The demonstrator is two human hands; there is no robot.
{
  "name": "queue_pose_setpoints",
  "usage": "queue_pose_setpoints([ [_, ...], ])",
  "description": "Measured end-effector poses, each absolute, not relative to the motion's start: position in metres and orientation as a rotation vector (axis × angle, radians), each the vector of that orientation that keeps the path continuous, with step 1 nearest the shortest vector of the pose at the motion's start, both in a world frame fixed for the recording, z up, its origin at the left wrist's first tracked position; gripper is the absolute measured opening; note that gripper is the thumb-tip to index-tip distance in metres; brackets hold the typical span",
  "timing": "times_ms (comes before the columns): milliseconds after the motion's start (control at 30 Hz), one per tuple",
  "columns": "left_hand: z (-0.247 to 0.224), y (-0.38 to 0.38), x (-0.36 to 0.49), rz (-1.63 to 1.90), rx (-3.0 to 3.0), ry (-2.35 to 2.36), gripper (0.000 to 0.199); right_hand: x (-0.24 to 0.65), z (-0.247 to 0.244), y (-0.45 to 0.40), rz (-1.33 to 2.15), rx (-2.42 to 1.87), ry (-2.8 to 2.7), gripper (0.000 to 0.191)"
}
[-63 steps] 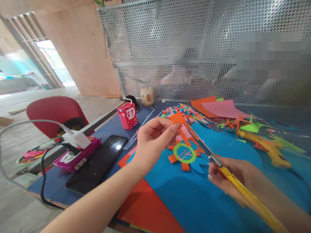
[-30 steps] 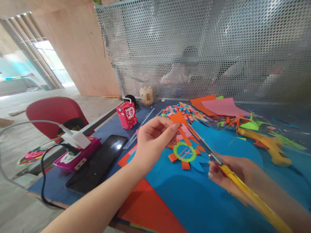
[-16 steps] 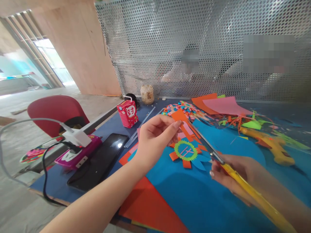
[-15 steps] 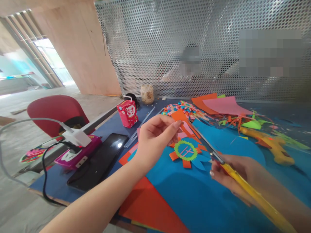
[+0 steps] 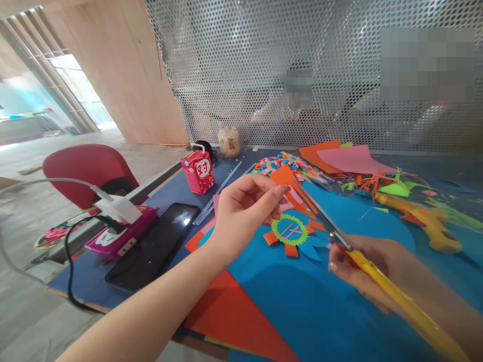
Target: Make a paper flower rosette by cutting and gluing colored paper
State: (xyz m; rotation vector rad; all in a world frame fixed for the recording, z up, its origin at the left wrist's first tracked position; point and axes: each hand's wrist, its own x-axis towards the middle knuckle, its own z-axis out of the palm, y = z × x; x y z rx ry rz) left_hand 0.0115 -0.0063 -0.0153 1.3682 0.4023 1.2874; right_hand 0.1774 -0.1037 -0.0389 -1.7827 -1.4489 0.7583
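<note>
Blue table [image 5: 166, 193] strewn with coloured paper; perforated metal screen [image 5: 241, 65] behind, red chair [image 5: 88, 171] beside. Orange paper strip [image 5: 286, 176] pinched between thumb and fingers of left hand [image 5: 251, 206], held above the green-rimmed paper flower [image 5: 290, 230]. Yellow-handled scissors [image 5: 349, 246] gripped in right hand [image 5: 372, 269], blades at the strip's edge; blade gap cannot be told.

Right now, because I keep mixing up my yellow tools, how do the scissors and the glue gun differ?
The scissors are held in the right hand, while the glue gun lies unheld. The scissors end in slim metal blades; the glue gun has a bulky body with a red light. Both have yellow handles.
</note>
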Motion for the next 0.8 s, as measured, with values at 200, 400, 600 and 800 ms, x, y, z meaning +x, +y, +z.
queue_pose_setpoints([
  [200,-0.0158,-0.0057,0.0117,1.285,1.370,0.402,0.012,0.1774,-0.0359,-0.1040,0.782,-1.837,-1.463,0.029],
  [400,-0.0153,-0.0064,0.0109,1.263,1.363,0.397,0.012,0.1772,-0.0349,-0.1041,0.802,-1.846,-1.464,0.027],
  [600,-0.0135,-0.0080,0.0109,1.223,1.390,0.436,0.014,0.1783,-0.0360,-0.1030,0.762,-1.803,-1.483,0.027],
  [800,-0.0144,-0.0072,0.0110,1.214,1.387,0.427,0.014,0.1765,-0.0372,-0.1033,0.778,-1.784,-1.433,0.025],
])
